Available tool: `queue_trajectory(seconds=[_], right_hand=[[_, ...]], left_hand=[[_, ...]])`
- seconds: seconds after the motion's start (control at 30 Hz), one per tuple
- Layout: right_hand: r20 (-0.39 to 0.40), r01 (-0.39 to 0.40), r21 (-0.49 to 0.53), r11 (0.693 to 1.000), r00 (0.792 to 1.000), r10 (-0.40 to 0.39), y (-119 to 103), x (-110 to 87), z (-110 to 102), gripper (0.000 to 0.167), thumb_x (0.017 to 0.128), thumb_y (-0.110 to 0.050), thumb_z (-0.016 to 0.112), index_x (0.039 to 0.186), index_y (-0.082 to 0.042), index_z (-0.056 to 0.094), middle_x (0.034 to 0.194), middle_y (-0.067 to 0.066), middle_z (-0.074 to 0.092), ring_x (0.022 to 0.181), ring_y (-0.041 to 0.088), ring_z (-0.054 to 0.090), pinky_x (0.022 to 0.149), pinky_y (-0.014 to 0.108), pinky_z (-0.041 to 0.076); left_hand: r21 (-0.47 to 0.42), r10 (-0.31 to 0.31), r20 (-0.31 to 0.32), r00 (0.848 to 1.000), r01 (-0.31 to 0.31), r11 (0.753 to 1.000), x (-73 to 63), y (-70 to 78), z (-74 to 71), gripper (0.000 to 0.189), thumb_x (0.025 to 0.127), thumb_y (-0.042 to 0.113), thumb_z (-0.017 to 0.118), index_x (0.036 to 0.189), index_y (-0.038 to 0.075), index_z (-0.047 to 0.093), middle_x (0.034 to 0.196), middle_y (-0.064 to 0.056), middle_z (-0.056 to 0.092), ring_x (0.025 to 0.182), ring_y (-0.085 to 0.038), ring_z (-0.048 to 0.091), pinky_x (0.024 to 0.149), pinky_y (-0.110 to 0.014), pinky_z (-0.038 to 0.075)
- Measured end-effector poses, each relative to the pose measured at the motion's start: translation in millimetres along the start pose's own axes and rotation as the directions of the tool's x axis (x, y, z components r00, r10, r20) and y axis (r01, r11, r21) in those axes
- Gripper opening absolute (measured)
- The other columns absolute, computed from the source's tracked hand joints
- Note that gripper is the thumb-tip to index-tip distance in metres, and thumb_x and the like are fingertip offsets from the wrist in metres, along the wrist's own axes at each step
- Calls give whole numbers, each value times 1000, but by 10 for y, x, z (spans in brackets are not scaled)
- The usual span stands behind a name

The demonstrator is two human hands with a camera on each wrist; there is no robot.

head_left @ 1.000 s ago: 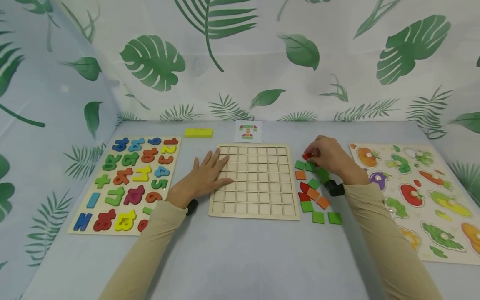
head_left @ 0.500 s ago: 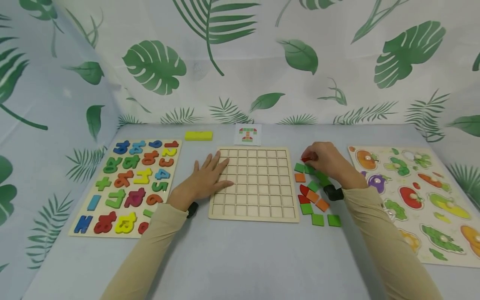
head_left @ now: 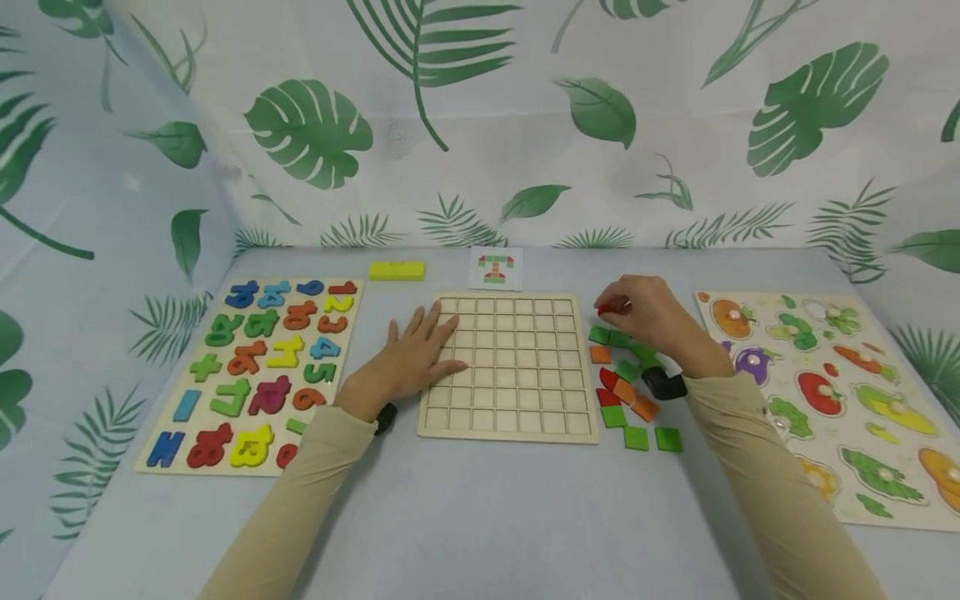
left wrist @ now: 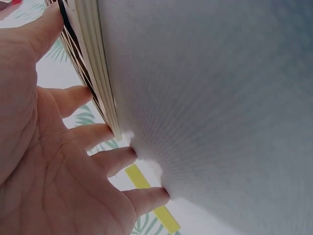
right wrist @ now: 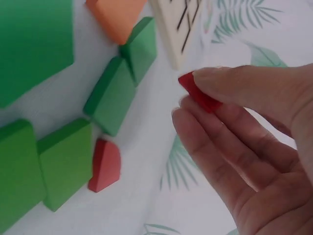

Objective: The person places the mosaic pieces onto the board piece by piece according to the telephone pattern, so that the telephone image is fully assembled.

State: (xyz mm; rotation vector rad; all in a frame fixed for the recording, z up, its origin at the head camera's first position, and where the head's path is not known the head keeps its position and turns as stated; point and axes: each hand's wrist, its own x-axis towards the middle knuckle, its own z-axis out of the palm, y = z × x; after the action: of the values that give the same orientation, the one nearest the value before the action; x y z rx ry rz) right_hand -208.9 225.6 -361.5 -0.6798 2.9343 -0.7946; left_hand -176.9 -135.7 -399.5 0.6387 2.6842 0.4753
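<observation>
My right hand (head_left: 648,315) pinches a small red tile (right wrist: 201,93) with one curved side between thumb and fingers, held above the table at the far end of a group of loose tiles. Below it lie green tiles (head_left: 636,438), orange tiles (head_left: 601,354) and red rounded tiles (head_left: 608,397). In the right wrist view another red rounded tile (right wrist: 106,165) lies beside a green one. My left hand (head_left: 408,354) rests with fingers spread at the left edge of a wooden grid board (head_left: 507,437), thumb and some fingers over its rim. The board's squares hold no tiles.
Behind the board lies a card (head_left: 496,269) with a T-shaped tile pattern. A yellow block (head_left: 397,271) is left of it. A number puzzle board (head_left: 247,400) lies at left, a vegetable puzzle board (head_left: 832,442) at right. A leaf-print cloth (head_left: 480,125) hangs behind.
My right hand, with the red tile in its pinch, has moved a little left and away from the loose tiles. The left hand stays on the board's edge.
</observation>
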Motion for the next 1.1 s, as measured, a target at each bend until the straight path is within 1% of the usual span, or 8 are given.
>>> queue_trajectory(seconds=[0.23, 0.3, 0.4, 0.53, 0.67, 0.77, 0.93, 1.1], right_hand=[[-21, 19, 47, 999, 1000, -18, -117, 46, 22, 8, 90, 7, 76, 98, 6, 75, 91, 18, 76, 83, 31, 71, 81, 50, 59], [-27, 23, 57, 998, 999, -22, -138, 62, 41, 8, 90, 8, 76, 98, 6, 75, 92, 18, 76, 82, 30, 71, 81, 49, 59], [-33, 43, 87, 995, 999, -41, -161, 80, 83, 12, 90, 9, 76, 102, 9, 75, 95, 20, 76, 84, 32, 72, 81, 50, 60], [-48, 97, 96, 991, 995, -93, -169, 95, 150, 18, 88, 12, 76, 106, 12, 75, 96, 21, 75, 86, 36, 73, 80, 50, 61], [-57, 149, 89, 985, 988, -145, -176, 104, 185, 20, 88, 12, 77, 108, 11, 77, 93, 17, 70, 85, 34, 71, 77, 46, 62], [-59, 173, 105, 979, 984, -168, -187, 112, 189, 21, 89, 11, 77, 109, 8, 79, 93, 14, 69, 86, 31, 69, 78, 44, 62], [-50, 171, 153, 973, 985, -165, -218, 130, 183, 19, 90, 9, 77, 109, 4, 80, 96, 12, 70, 89, 29, 68, 80, 44, 61], [-30, 153, 181, 972, 988, -150, -255, 155, 178, 12, 93, 4, 76, 105, 3, 76, 100, 13, 72, 90, 30, 70, 82, 46, 61]], left_hand=[[-12, -8, 3, 1000, 8, 1000, -49, -2, -27, 80, 110, 48, 50, 169, 7, 14, 174, -21, -6, 159, -44, -5, 120, -72, -2], [-18, -4, -2, 1000, 4, 1000, -59, -4, -24, 80, 110, 48, 50, 169, 7, 14, 174, -22, -5, 159, -44, -5, 120, -72, -2], [-28, 3, -5, 1000, -3, 1000, -64, -9, -19, 79, 110, 47, 50, 169, 8, 14, 174, -21, -6, 159, -44, -6, 120, -72, -3], [-25, 8, -12, 1000, -8, 1000, -51, -12, -5, 79, 110, 48, 50, 169, 8, 14, 174, -21, -6, 159, -44, -6, 120, -72, -3], [-18, 7, -15, 1000, -8, 1000, -44, -5, 3, 80, 110, 49, 50, 169, 8, 15, 174, -21, -5, 159, -44, -5, 120, -72, -2], [-18, 5, -12, 1000, -5, 1000, -45, 2, 1, 80, 110, 49, 50, 169, 8, 15, 174, -21, -5, 159, -44, -5, 120, -72, -2], [-14, 4, -1, 1000, -4, 1000, -37, 6, -1, 80, 110, 49, 49, 169, 8, 14, 174, -21, -6, 159, -43, -6, 120, -72, -3], [-16, 4, 2, 1000, -3, 1000, -32, 19, -9, 80, 110, 48, 49, 169, 8, 13, 174, -21, -7, 159, -44, -6, 120, -72, -3]])
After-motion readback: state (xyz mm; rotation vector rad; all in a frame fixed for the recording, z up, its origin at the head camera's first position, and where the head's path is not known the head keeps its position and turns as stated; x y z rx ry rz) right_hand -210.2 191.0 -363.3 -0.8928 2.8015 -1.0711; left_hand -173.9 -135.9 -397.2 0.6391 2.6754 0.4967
